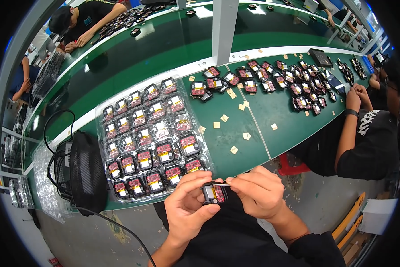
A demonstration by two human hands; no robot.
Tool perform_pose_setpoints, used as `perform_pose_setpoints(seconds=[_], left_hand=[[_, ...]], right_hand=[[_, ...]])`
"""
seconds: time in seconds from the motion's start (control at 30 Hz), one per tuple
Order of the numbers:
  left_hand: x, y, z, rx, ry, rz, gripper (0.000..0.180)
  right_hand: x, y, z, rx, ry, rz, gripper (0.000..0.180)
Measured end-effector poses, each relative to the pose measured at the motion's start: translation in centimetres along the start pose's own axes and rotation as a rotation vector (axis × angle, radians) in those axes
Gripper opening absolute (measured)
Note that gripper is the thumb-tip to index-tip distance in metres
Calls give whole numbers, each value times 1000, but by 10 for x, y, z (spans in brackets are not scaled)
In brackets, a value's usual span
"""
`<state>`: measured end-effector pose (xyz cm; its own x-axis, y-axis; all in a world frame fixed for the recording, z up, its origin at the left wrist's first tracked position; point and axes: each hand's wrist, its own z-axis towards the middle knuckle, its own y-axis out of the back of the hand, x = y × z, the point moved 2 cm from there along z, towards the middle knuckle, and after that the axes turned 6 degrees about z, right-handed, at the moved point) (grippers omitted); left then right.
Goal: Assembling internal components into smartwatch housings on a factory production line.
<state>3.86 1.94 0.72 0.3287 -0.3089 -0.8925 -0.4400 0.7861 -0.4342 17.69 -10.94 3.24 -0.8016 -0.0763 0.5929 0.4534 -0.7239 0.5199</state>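
My left hand (pixel 186 209) grips a small black square device case (pixel 214 194), its open side showing a red circuit board and a silvery block. The fingers wrap around its left side and the thumb presses its lower edge. My right hand (pixel 259 192) pinches a thin, pale, slender tool (pixel 221 184), whose tip reaches over the top edge of the case; its exact kind is too small to tell. Just beyond my hands lies a clear plastic tray (pixel 103 133), with similar cases sitting in rows in its pockets.
Loose cases (pixel 267 84) are heaped along the green table (pixel 235 171), among small tan squares (pixel 224 118). A black mesh bag (pixel 87 171) with cables stands left of the tray. At right a co-worker's hands (pixel 355 95) work at the table. A grey post (pixel 224 33) rises behind.
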Motion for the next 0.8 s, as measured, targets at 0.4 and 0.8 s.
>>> perform_pose_setpoints(seconds=[0.4,0.8], left_hand=[[1,0,-4,-84,40,24,54],[-34,47,-2,-240,-116,229,62]], right_hand=[[0,-7,-6,11,16,-38,33],[-94,50,7,-267,-539,-582,40]])
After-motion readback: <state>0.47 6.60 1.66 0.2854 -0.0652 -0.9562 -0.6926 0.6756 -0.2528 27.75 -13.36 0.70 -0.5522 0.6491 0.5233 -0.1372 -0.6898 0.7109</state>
